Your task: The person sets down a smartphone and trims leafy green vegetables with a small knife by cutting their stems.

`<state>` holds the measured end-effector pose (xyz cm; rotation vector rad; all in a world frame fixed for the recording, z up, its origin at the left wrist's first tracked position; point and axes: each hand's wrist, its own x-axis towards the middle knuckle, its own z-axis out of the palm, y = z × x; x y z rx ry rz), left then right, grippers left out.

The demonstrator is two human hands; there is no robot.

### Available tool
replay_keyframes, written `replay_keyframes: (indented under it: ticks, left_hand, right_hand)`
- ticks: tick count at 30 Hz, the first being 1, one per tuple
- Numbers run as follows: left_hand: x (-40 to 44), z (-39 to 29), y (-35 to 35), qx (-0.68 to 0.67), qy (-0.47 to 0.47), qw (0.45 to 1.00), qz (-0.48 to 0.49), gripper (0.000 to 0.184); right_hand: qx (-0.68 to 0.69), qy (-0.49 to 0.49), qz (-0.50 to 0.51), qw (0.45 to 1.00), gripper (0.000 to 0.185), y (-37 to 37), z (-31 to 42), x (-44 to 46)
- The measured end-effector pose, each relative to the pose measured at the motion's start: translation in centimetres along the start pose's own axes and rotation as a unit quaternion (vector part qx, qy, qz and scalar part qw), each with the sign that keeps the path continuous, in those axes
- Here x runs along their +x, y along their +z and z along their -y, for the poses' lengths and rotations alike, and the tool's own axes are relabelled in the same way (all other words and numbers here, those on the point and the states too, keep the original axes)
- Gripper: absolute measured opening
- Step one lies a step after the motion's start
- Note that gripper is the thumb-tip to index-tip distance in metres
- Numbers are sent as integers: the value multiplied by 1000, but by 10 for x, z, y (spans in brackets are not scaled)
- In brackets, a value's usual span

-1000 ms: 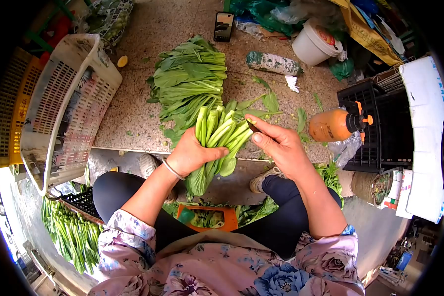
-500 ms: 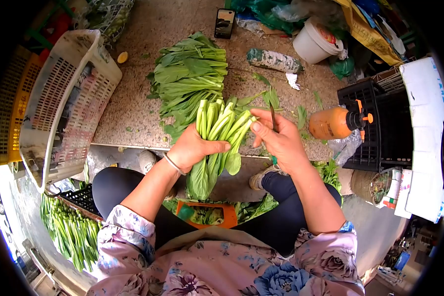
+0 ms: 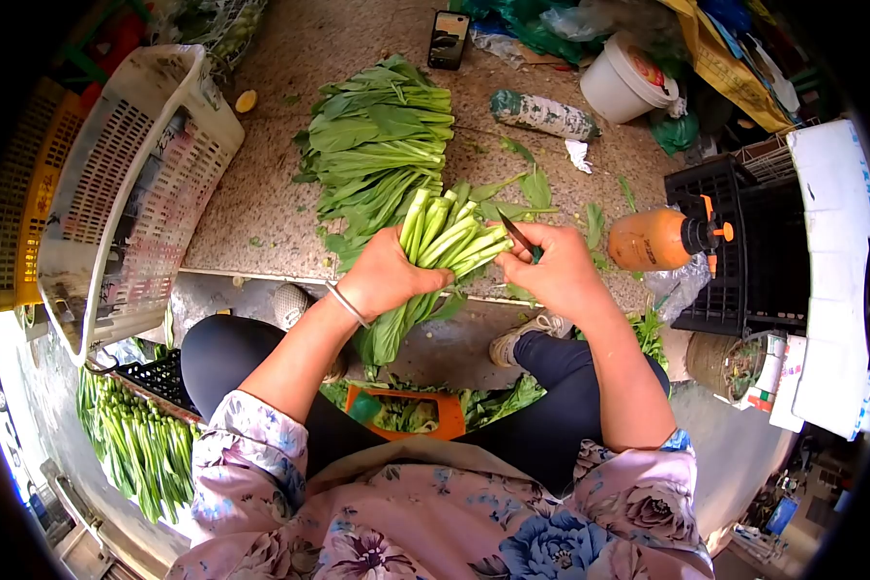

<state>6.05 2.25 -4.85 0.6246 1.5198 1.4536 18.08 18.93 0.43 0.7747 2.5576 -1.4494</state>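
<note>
My left hand (image 3: 393, 277) is closed round a bunch of leafy green stalks (image 3: 445, 235), cut ends pointing up and to the right, leaves hanging below. In my right hand (image 3: 549, 266) is a small knife (image 3: 518, 232), its dark blade pointing up and left beside the stalk ends. The fingers of that hand are wrapped round the handle, which is mostly hidden. Just beyond my hands, a large pile of the same greens (image 3: 382, 135) lies on the stone surface (image 3: 261, 217). A few loose leaves (image 3: 535, 188) lie to its right.
A white plastic basket (image 3: 130, 184) stands at left. To the right are an orange spray bottle (image 3: 648, 240) and a black crate (image 3: 710, 275). At the back are a phone (image 3: 448, 41), a wrapped roll (image 3: 543, 115) and a white bucket (image 3: 621, 85). Below sits an orange crate (image 3: 449, 418).
The bunch has tilted further to the right and risen slightly in my left hand. My right hand has turned, so the knife blade now points up and left near the stalk ends.
</note>
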Motion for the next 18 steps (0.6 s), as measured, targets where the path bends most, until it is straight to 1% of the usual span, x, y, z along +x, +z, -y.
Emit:
replay_keyframes:
  ticks: [1, 2, 3, 4, 5, 7, 8, 9, 10, 11, 12, 14, 15, 17, 18]
  left_hand:
    - [0, -1, 0, 17, 12, 1000, 2, 33]
    - [0, 0, 0, 16, 12, 1000, 2, 33]
    - [0, 0, 0, 8, 2, 1000, 3, 34]
    - [0, 1, -1, -1, -9, 1000, 4, 35]
    - [0, 3, -1, -1, -9, 1000, 2, 35]
    - [1, 6, -3, -55, -36, 998, -5, 38]
    - [0, 4, -3, -68, -48, 997, 0, 41]
    - [0, 3, -3, -68, -47, 997, 1, 41]
    - [-1, 3, -2, -74, -56, 996, 7, 41]
    - [-1, 3, -1, -80, -66, 994, 13, 42]
    - [-2, 3, 1, -80, -67, 994, 14, 42]
    - [-3, 2, 4, -66, -74, 994, 47, 45]
    - [-3, 2, 4, -65, -72, 994, 46, 45]
    - [-3, 4, 3, -116, -57, 987, 93, 56]
    - [-2, 3, 2, -116, -55, 988, 91, 56]
  right_hand:
    - [-80, -10, -4, 997, 33, -3, 2, 0]
    - [-81, -9, -4, 997, 33, -5, -1, 0]
    - [-183, -36, -88, 979, 37, -8, -7, 2]
    - [-281, -63, -171, 942, 42, -12, -12, 3]
    - [-282, -64, -169, 942, 42, -18, -18, 5]
    - [-101, -75, -246, 961, 51, -29, -28, 10]
    - [89, -16, -212, 973, 56, -22, -26, 11]
    - [88, -16, -212, 973, 56, -16, -23, 10]
    - [170, 6, -135, 976, 55, -8, -18, 7]
    - [249, 28, -56, 966, 55, -1, -12, 5]
    - [250, 28, -57, 966, 55, 7, -7, 3]
    - [306, 66, 4, 950, 52, 16, 0, 3]
    - [306, 64, 3, 950, 52, 15, 0, 4]
    - [265, 105, 52, 957, 54, 8, -6, 8]
    - [264, 103, 52, 957, 54, 8, -5, 9]
